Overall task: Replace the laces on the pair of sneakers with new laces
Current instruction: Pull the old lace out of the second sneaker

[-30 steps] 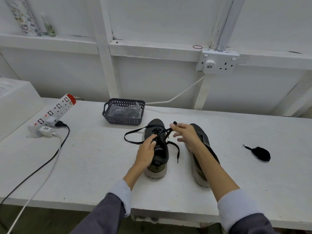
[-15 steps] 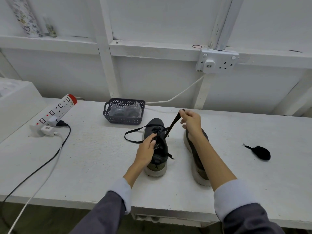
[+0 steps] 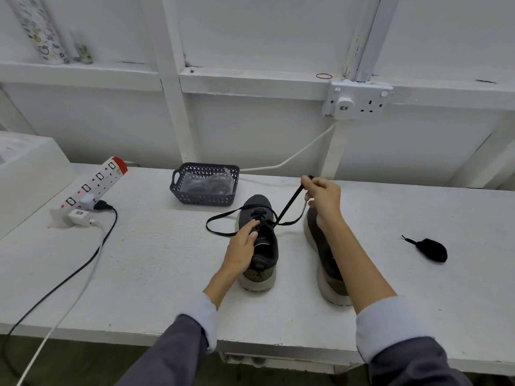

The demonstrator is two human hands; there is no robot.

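Higher and farther back than a moment ago, the right hand (image 3: 323, 196) pinches the black lace (image 3: 288, 203) taut from the left sneaker (image 3: 264, 254) on the table (image 3: 156, 260); the left hand (image 3: 241, 252) rests at its eyelets, grip unclear; this shoe looks part-done, and the right sneaker (image 3: 316, 238) seemingly waits.

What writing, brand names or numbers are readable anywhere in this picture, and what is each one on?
No text here reads clearly enough to quote.
Tongue label on the laced sneaker: pale marks, too blurred to read.
Sticker near the red end of the power strip: too small to read.
Patterned tube on the shelf: small drawings, no legible words.
Wall socket: no legible marking.
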